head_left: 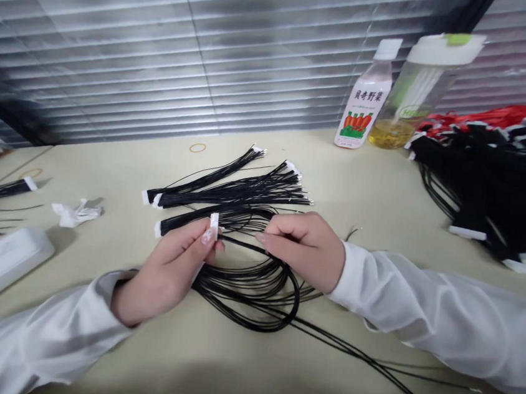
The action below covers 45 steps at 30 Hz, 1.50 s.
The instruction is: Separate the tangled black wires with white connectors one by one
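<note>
Left hand (165, 271) closed on a white connector (213, 226); right hand (304, 251) pinches black wires (253, 290), looped on the worktop (364, 170) between both wrists. 3 bundles (230, 190) lie just beyond; bottle (365, 95), tumbler (419, 94) and harness pile (495, 177) stand farther back.

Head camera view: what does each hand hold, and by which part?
The left hand pinches the white connector at its sides; the right hand seems to pinch its black wires.

Place: cable-assembly workroom | you: wire harnesses (490, 177) heaped right of your right grip (304, 251) | counter (378, 178), window blinds (120, 38) ahead
</note>
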{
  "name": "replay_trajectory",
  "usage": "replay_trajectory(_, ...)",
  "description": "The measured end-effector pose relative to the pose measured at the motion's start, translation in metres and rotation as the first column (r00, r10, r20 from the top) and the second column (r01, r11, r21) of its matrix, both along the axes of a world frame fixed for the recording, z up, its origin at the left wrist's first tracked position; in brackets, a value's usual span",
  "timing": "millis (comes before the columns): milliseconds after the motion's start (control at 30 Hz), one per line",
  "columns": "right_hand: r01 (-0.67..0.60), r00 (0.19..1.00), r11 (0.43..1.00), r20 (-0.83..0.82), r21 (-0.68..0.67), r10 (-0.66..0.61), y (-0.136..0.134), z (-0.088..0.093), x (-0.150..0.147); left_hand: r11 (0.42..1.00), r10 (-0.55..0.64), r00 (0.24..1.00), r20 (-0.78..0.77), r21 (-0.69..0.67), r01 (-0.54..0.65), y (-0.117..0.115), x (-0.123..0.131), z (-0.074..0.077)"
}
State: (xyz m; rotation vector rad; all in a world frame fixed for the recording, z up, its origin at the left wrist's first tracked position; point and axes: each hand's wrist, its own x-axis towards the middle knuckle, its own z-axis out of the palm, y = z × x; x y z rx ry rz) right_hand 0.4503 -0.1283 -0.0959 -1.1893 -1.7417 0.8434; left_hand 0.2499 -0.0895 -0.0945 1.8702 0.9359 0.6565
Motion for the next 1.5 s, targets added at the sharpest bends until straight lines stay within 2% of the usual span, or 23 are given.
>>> replay_trajectory(200,-0.027,1.0,0.999,-0.003,-0.019,0.027,-0.0003,0.0009,0.0,1.0,0.001,1.0,-0.015,0.021,0.0,0.0005,-0.0003,-0.0005)
replay_trajectory(700,0.025,0.999,0.997,-0.025,-0.069,-0.027,0.0003,-0.0001,-0.0002,1.0,-0.006,1.0,-0.011,0.002,0.006,-0.0009,0.0002,0.0006)
replay_trajectory(1100,-0.03,0.999,0.996,-0.041,-0.081,0.027,0.0007,0.0003,-0.0003,1.0,-0.018,1.0,-0.005,-0.008,0.018,-0.0007,-0.0011,-0.0019)
replay_trajectory(1233,0.017,0.999,0.999,0.046,-0.048,-0.014,0.0026,-0.0026,-0.0003,0.999,-0.013,0.999,-0.03,0.047,0.015,-0.0008,-0.001,-0.0018)
replay_trajectory(1367,0.051,0.992,0.999,0.114,-0.006,-0.05,0.004,-0.005,-0.0006,0.991,-0.058,0.995,-0.085,0.116,0.067,-0.0019,-0.0007,0.0009)
replay_trajectory(1500,0.033,0.989,0.999,0.146,0.037,-0.038,0.0041,-0.0061,-0.0012,0.98,-0.076,0.988,-0.133,0.173,0.098,-0.0039,-0.0012,0.0015)
